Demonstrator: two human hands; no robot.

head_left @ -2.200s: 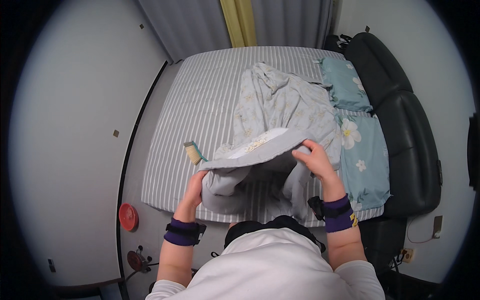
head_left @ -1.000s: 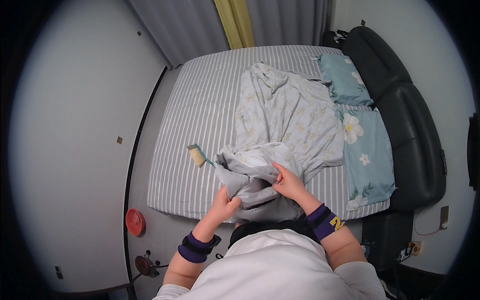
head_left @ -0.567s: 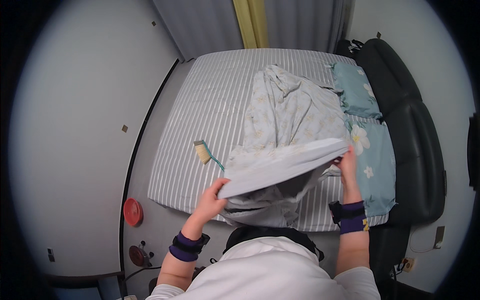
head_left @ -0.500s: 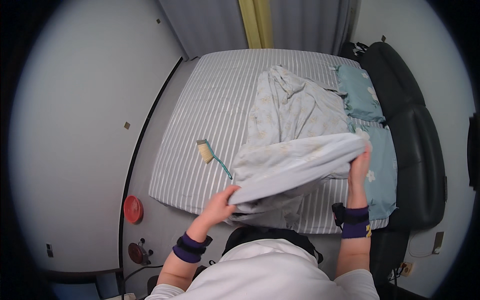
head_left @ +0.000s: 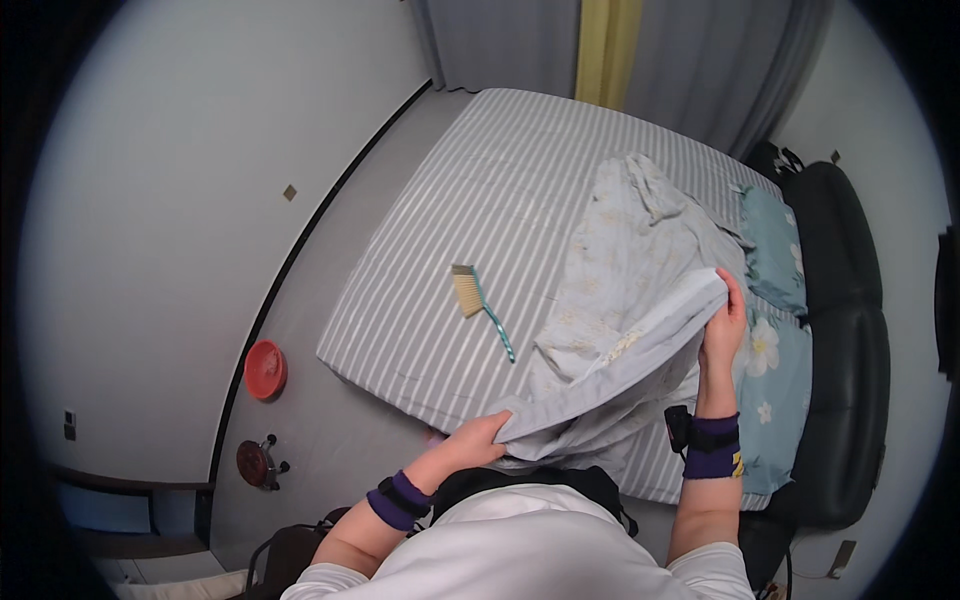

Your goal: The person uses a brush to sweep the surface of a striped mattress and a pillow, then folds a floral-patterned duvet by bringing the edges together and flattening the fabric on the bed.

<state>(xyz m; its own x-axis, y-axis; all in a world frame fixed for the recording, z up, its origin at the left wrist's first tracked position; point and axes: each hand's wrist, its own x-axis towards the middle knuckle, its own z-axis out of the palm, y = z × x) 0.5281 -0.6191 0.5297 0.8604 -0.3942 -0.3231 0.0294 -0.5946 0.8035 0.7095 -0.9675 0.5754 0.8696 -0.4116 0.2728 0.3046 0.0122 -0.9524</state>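
Observation:
A pale quilt with a faint yellow flower print lies bunched on the bed, its near edge lifted and stretched between my hands. My left hand grips one corner of that edge, close to the near side of the mattress. Higher and farther right, my right hand pinches the other end, beside the pillows. Loose folds hang below the raised edge. To the left of the quilt a bed brush with cream bristles and a teal handle rests on the grey-and-white striped sheet.
Two teal flowered pillows lean toward the black padded headboard on the right. On the floor at left are a red basin and a small wheeled stool. Grey curtains with a yellow strip hang beyond the bed.
The view has turned, so the bed appears shifted and tilted to the right. Both hands keep hold of the quilt; my left hand has moved a little lower and to the right.

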